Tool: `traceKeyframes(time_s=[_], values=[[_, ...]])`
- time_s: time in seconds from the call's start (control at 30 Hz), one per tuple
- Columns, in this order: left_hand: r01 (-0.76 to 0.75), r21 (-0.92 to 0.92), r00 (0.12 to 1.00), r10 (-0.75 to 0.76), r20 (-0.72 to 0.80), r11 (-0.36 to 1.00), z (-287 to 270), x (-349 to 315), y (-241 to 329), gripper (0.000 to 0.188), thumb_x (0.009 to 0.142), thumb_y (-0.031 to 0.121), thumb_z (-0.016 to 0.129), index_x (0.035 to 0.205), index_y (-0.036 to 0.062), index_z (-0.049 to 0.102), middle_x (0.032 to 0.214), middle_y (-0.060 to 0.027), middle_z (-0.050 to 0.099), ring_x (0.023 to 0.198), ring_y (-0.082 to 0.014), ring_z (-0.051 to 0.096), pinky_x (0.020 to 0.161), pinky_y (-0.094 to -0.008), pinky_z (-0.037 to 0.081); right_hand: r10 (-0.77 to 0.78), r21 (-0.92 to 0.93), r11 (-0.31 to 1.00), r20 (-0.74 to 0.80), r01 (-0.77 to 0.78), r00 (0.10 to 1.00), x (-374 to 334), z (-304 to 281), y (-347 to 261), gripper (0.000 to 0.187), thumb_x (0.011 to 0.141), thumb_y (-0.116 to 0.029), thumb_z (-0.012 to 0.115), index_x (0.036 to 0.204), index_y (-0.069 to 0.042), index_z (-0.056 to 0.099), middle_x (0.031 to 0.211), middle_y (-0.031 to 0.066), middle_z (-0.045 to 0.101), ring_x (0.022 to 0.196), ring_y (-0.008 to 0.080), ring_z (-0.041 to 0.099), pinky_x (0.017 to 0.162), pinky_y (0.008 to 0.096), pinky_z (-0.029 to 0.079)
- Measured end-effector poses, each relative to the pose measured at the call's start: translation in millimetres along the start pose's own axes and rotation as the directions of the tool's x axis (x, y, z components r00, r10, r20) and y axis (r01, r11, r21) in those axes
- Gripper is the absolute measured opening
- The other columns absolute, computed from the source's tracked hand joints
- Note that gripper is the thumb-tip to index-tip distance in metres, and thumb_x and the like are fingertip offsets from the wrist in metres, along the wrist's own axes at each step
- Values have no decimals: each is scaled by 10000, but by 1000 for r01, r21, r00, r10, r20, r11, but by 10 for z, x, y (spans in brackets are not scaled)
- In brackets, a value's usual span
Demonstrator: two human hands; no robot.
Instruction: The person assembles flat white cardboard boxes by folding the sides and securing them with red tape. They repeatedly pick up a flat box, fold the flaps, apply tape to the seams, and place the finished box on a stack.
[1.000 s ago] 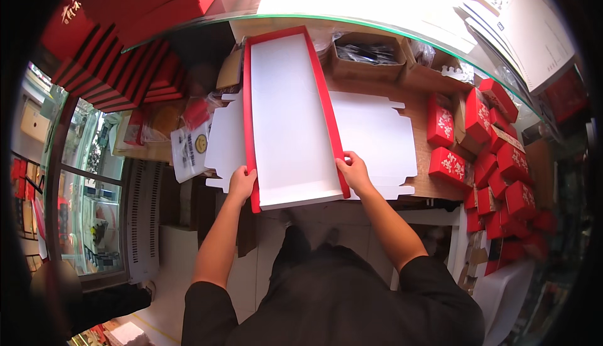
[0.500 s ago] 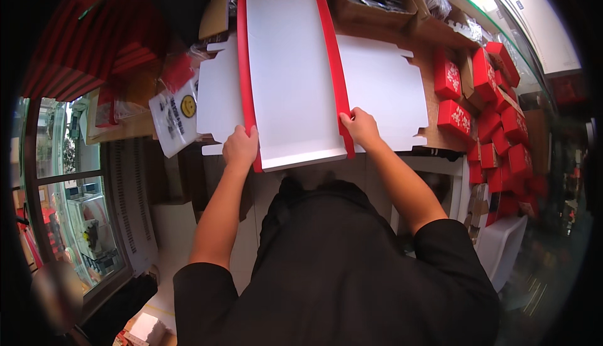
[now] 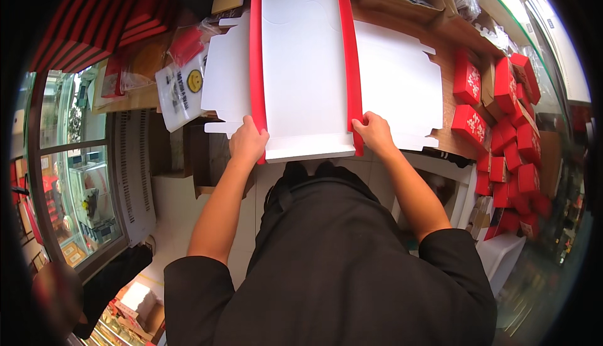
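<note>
A long white-lined red cardboard tray [image 3: 306,63] runs rearward from the front edge of the brown wooden counter [image 3: 448,134], over flat white cardboard [image 3: 400,82] showing left and right of it. Small red rectangular boxes [image 3: 470,125] crowd the right end; rearward, right of the tray, stands an open brown cardboard carton [image 3: 397,11].

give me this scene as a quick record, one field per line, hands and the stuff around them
held item: long open cardboard tray, white inside, red side walls, far end cut off by the picture edge
left grip: closed on left red wall, near end
right grip: closed on right red wall, near end
behind tray: flat white die-cut cardboard showing on both sides; contact unclear
right side: piled small red boxes
left side: white plastic bag with yellow smiley
far side: open brown carton of dark items
</note>
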State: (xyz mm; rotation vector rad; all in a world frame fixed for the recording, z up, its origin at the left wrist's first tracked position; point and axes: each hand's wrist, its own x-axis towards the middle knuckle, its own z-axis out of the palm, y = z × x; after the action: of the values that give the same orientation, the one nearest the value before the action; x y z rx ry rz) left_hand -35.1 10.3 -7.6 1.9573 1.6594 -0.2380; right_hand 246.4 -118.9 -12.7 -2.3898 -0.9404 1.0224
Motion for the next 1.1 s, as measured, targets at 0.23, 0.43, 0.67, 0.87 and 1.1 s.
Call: traceKeyframes(time_s=[0.23,0.43,0.67,0.87,1.1], values=[[58,-71,996,-62,-60,996,140,25,-130,359,834,329,609,952,-10,601,912,-223,675,894,-396,650,794,-470,503,-15,-158,987,31,20,999,-24,-61,18,375,865,-334,632,759,25,619,752,196,667,719,331,652,699,403,508],[31,-73,982,-44,-185,997,225,-62,-44,338,831,332,623,887,0,597,842,-196,673,786,-377,651,732,-452,503,-105,-152,982,32,109,994,-27,-20,-10,363,880,-322,614,765,22,613,712,202,647,729,354,641,692,429,499],[-325,-134,901,264,-344,936,308,-186,-144,168,877,196,620,895,49,541,811,-180,640,760,-393,627,680,-465,489,-435,-205,892,-143,404,889,-70,136,186,163,871,-136,641,859,-37,512,691,118,625,653,308,635,565,398,496],[-575,-120,816,556,-160,809,108,-149,-276,208,828,46,564,1034,19,557,977,-196,615,898,-366,611,768,-419,498,-681,-149,712,90,686,727,70,-56,277,119,842,-81,617,954,-53,588,847,136,651,751,329,635,704,396,526],[-744,158,668,732,135,650,-196,-48,-317,321,762,-10,603,1071,69,563,931,-165,568,860,-368,580,724,-448,483,-666,-256,499,497,828,556,171,-448,156,262,802,-95,641,1064,-97,642,954,81,602,994,281,578,847,379,500]])
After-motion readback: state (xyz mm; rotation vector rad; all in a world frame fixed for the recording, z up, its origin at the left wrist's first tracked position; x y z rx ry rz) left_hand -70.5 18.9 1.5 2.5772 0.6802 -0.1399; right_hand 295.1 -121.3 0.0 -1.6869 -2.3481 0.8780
